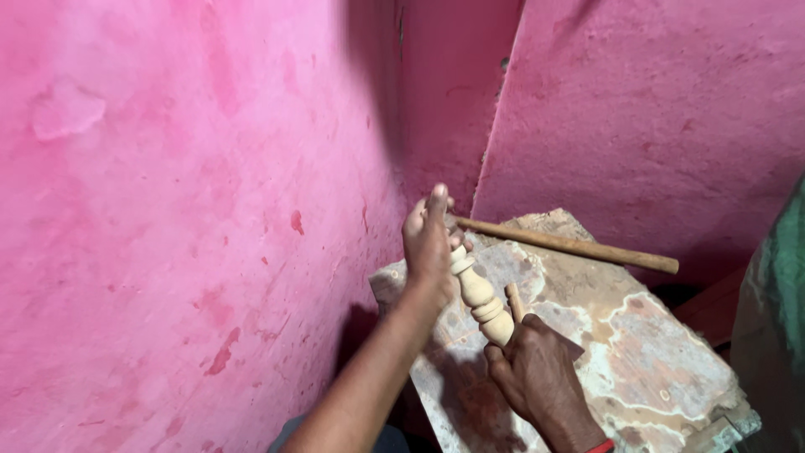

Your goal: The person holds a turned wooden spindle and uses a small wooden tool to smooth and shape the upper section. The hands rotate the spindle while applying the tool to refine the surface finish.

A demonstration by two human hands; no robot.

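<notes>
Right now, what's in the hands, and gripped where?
A pale turned wooden spindle. The right hand grips its lower end; the left hand touches its upper end, fingers partly open, so a firm grip there cannot be told.

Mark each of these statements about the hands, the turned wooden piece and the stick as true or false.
1. The right hand has its grip around the lower end of the turned wooden spindle. True.
2. The left hand holds the wooden stick. False: it is at the spindle's upper end; the stick lies untouched.
3. The walls are pink. True.
4. The spindle is painted blue. False: it is pale bare wood.
5. The stick lies on the worn slab. True.
</notes>
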